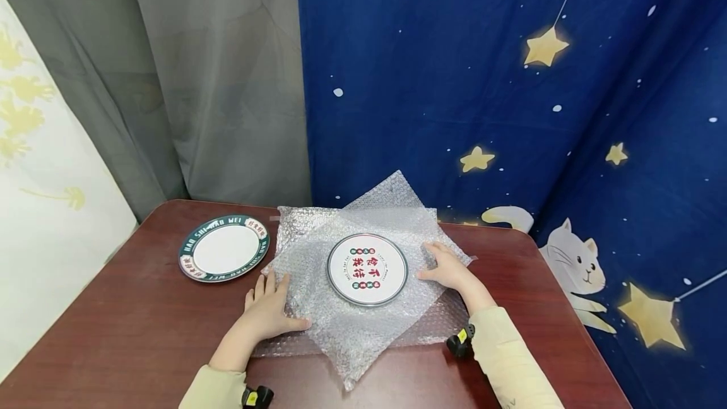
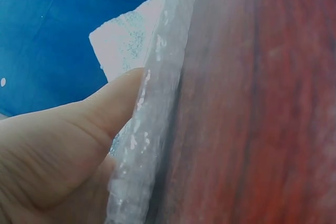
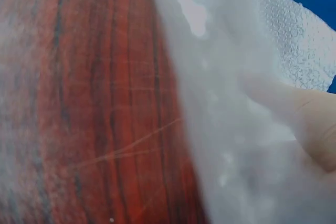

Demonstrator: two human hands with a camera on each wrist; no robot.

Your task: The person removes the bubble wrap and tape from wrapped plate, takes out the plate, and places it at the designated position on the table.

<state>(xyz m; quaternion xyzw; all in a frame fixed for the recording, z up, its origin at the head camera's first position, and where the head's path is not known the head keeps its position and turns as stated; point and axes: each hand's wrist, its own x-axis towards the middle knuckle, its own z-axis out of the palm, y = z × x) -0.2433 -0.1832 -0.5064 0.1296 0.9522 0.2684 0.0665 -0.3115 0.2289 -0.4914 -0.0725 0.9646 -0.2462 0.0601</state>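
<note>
A white plate (image 1: 368, 270) with red and green lettering and a thin dark rim lies face up on bubble wrap (image 1: 346, 346). Two sheets of the wrap overlap at different angles beneath it. My left hand (image 1: 267, 309), fingers spread, rests on the wrap's left side; in the left wrist view its thumb (image 2: 118, 98) is against the wrap edge (image 2: 149, 129). On the right side, my right hand (image 1: 449, 268) touches the wrap, thumb and fingers apart, not touching the plate. The right wrist view shows blurred wrap (image 3: 205, 93) partly covering the thumb (image 3: 310, 119).
Another plate (image 1: 224, 250), white with a green lettered rim, lies at the back left of the reddish-brown table (image 1: 142, 333). A corner of wrap reaches past the table's back edge towards the blue star-patterned curtain (image 1: 409, 81). A grey curtain (image 1: 227, 81) hangs beside it.
</note>
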